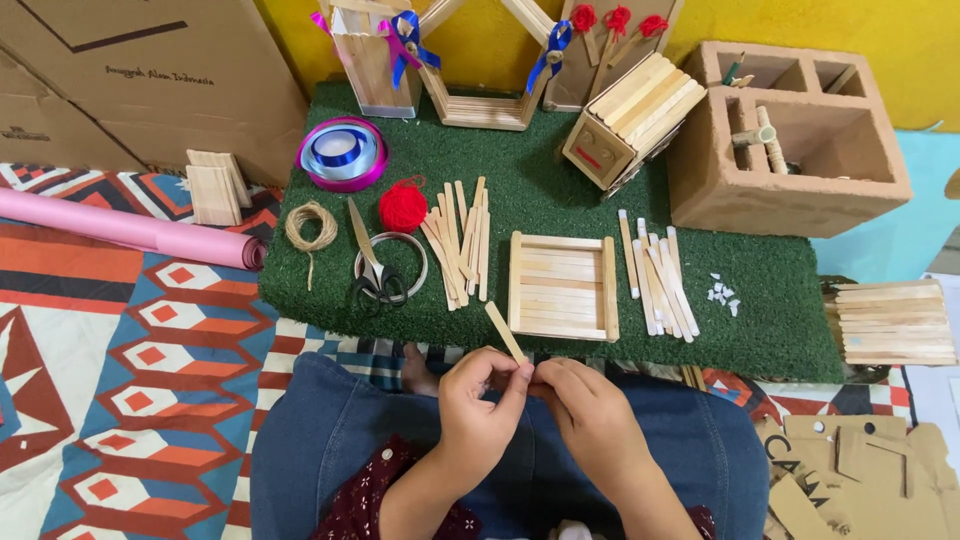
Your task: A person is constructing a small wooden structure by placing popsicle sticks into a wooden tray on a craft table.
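Note:
My left hand point(478, 398) and my right hand point(585, 405) meet above my lap, fingertips pinched together on one wooden craft stick point(505, 332) that slants up to the left. Just beyond it, on the green turf mat point(760, 320), lies a square panel of glued sticks point(562, 287). Loose plain sticks point(460, 238) are heaped to the panel's left. White-tipped sticks point(658, 275) lie to its right.
Scissors point(372, 268), a tape ring, a twine coil point(311, 225), red yarn point(403, 206) and a ribbon spool point(342, 152) sit on the mat's left. Stick-built boxes and a frame stand behind. A clay block point(800, 190) is at right, a pink roll point(120, 228) at left.

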